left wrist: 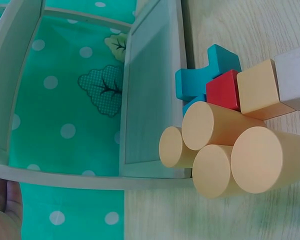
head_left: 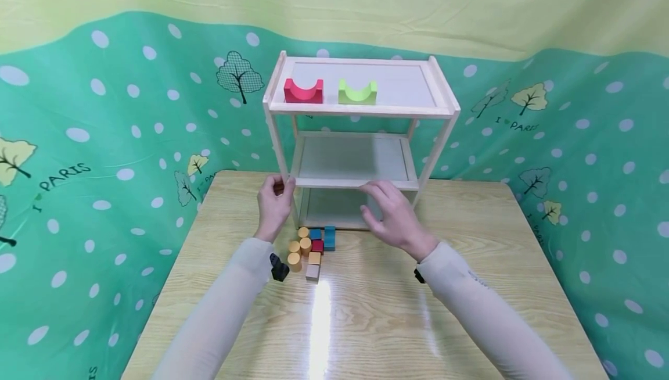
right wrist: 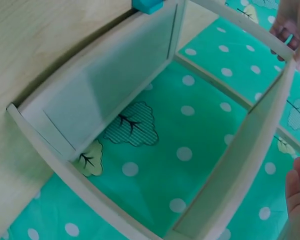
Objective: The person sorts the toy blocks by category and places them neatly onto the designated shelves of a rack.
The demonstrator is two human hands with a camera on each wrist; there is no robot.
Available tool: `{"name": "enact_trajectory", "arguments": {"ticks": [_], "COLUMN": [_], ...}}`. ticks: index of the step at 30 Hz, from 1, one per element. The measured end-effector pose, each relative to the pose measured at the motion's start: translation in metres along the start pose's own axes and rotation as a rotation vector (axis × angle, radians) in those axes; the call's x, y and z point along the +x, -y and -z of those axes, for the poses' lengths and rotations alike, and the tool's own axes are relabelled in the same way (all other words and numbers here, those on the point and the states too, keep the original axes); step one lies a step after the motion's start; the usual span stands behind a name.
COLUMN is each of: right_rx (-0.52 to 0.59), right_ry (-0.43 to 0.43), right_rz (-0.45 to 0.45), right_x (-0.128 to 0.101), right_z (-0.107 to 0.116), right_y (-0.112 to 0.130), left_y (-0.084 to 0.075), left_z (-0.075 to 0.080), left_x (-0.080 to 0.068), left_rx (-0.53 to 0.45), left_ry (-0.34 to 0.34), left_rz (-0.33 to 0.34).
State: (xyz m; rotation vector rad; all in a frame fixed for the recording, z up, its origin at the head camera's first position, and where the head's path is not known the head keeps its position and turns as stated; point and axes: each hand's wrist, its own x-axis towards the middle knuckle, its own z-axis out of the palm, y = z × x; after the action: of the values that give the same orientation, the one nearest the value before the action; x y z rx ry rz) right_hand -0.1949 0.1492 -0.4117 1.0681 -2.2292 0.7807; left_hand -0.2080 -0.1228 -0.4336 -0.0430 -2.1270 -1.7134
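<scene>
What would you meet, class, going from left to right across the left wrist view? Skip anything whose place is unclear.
Left hand → shelf's bottom board → red block → tan block → grey block.

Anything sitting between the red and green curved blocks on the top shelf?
No, the head view shows only bare white board of the top shelf between the red curved block and green curved block.
</scene>
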Motion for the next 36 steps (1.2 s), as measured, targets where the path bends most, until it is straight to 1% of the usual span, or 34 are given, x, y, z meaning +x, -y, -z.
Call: {"name": "enact_trajectory", "arguments": {"ticks": [5, 16, 26, 31, 36], "right_rx": [-0.003, 0.007, 0.017, 0.022, 0.035], "right_ry": [0.032, 0.054, 0.114, 0.146, 0.16], "right_rz": [-0.03, -0.061, -0.123, -0.155, -0.173], "right_x": [-0.006, -0.015, -0.024, -0.028, -0.03], "right_z": [-0.009, -0.029, -0.043, -0.051, -0.059], "right_y": [-0.002, -0.004, -0.008, -0.009, -0.011], "left_y": [0.0, 0.0, 0.001, 0.001, 0.002], "left_z": [0.0, 0.0, -0.001, -0.001, -0.001], "left_x": [0.0, 0.0, 0.0, 0.0, 0.0], "left_rx": [0.002, 0.016, -0.012, -0.017, -0.02], "left_ry": [-0.001, -0.009, -0.005, -0.004, -0.001], "left_rz": [-0.007, -0.007, -0.029, -0.03, -0.029]}}
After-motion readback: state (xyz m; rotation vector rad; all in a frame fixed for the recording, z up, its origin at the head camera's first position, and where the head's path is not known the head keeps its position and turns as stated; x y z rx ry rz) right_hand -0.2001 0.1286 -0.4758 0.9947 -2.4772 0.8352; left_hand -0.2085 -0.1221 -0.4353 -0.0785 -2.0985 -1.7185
